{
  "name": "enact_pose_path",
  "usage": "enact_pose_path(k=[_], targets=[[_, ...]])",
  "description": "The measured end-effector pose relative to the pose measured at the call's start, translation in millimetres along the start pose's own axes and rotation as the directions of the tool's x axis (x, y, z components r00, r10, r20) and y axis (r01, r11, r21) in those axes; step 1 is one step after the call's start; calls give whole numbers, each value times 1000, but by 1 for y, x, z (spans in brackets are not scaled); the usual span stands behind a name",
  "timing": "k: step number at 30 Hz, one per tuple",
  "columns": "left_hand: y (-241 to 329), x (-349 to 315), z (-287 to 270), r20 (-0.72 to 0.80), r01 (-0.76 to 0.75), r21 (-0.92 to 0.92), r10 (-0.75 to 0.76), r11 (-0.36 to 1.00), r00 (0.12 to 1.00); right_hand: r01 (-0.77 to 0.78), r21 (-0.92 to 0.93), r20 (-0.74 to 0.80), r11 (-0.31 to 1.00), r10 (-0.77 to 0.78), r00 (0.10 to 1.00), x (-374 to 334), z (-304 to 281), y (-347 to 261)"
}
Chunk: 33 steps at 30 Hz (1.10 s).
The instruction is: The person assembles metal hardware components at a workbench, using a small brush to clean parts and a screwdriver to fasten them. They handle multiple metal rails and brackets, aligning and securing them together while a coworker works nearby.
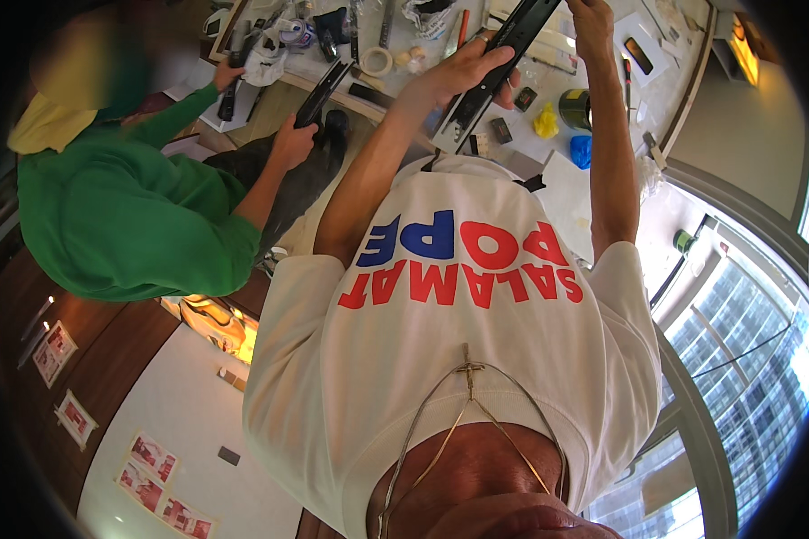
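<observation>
White shirt (458, 359) with red and blue lettering fills the middle, our two bare forearms running up from it to a cluttered table (665, 99) at the top. On our left stands one person in green (126, 225), whose two hands work at the same table: one (292, 144) is closed on a second black rail (325, 88), the other (227, 76) rests among the clutter. We hold one long black rail (503, 49) slanted above the table. Our left hand (467, 70) is clamped round its lower half, with the thumb under it and the fingers over the top. Our right hand (593, 16) sits curled beside the rail's upper end at the frame edge; we cannot tell whether it grips the rail or only touches it. Below the rail on the table we count one dark green can (573, 108), one blue lump (582, 151) and one yellow lump (546, 121) close together, and, to the left, one tape roll (377, 60). One thin chain with a small cross (467, 368) hangs on our chest.
</observation>
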<state>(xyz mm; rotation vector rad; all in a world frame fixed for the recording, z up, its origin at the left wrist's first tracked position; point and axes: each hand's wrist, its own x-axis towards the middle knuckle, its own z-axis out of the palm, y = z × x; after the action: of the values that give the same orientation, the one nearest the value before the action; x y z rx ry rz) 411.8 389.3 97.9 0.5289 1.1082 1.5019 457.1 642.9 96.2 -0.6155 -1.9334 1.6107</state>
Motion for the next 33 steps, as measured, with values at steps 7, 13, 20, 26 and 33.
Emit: enact_pose_path(k=[7, 13, 20, 26, 33], targets=[[-2, -2, 5, -8, -26, 8, 26, 1000, 1000, 4, 74, -6, 997, -4, 1000, -6, 4, 5], [-4, -3, 2, 33, 25, 49, -26, 998, 999, 35, 81, -28, 996, -33, 999, -7, -6, 8], [-27, 1, 3, 59, 1, 39, -3, 999, 998, -192, 588, -53, 786, 274, 960, -12, -38, 24], [-86, 14, 5, 151, 77, 33, -82, 996, 985, -154, 890, -72, 428, 467, 881, -58, -139, 97], [-188, 39, 47, 233, 384, -55, -363, 922, 902, 228, 927, -352, 297, 484, 801, -213, -314, 97]])
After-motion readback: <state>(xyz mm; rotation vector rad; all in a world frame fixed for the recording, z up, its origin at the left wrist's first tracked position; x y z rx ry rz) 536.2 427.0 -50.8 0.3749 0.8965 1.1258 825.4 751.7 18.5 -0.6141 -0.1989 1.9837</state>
